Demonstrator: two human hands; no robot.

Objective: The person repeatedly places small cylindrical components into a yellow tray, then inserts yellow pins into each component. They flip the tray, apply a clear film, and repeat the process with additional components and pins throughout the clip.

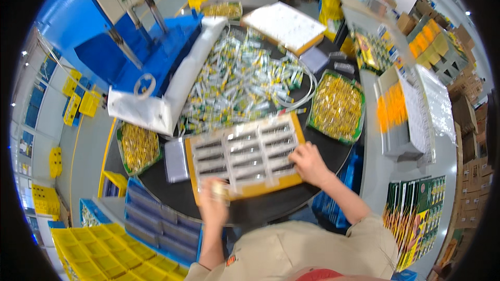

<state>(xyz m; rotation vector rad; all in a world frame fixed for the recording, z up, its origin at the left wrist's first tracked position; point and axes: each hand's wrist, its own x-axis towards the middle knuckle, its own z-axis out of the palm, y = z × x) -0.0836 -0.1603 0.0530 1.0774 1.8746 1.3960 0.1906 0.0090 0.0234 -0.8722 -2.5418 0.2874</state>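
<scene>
A yellow-framed tray (247, 192) lies tilted on the round black table before me, its face split into three columns of slots with dark slivers in them. My left hand (212, 203), smeared by motion, is closed at the tray's lower left edge around a small pale thing (221, 191) whose kind I cannot make out. At the right column, my right hand (311, 164) has its fingers curled together over the slots; whatever they pinch is hidden. Beyond the tray spreads a large heap of small white, green and yellow tubes (239, 75).
Green trays of small gold-coloured pieces stand right (337, 106) and left (138, 148). A clear plastic box (177, 160) sits beside the yellow-framed tray. A white-topped board (284, 23) lies at the back. Blue machine (140, 47) stands far left; yellow crates (112, 252) are near left.
</scene>
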